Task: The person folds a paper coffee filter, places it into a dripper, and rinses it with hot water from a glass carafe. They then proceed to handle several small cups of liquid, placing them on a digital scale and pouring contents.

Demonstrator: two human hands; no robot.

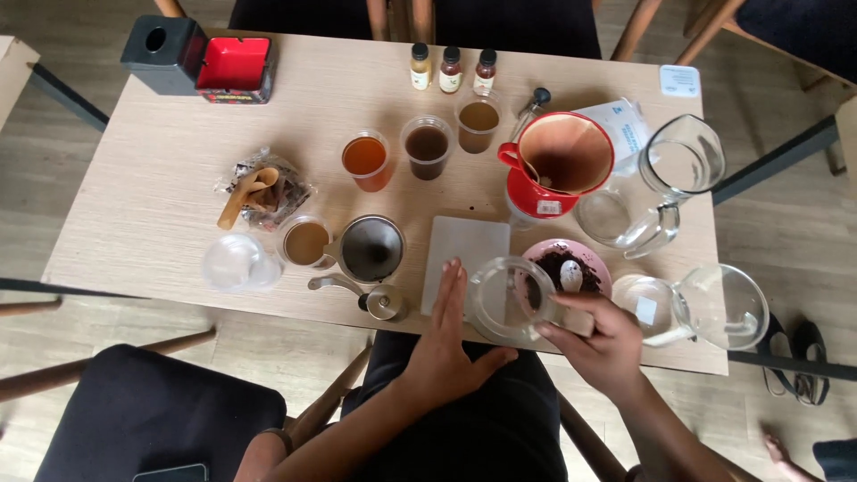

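My left hand (448, 344) lies flat at the table's front edge, fingers resting on the lower right of a grey square scale (464, 259). My right hand (600, 339) grips a clear glass cup (505, 299), tilted on its side with its mouth facing me, just right of the left hand. Behind the cup sits a pink bowl (596, 264) of dark coffee grounds with a white spoon (571, 275) in it.
A red dripper with paper filter (564, 159) stands on a glass server. Glass carafes (683, 165) (714, 308) crowd the right side. Three cups of brown liquid (428, 147), small bottles (450, 70), a metal grinder (370, 252), a milky coffee cup (306, 243) and a red-lined tin (234, 67) fill the rest.
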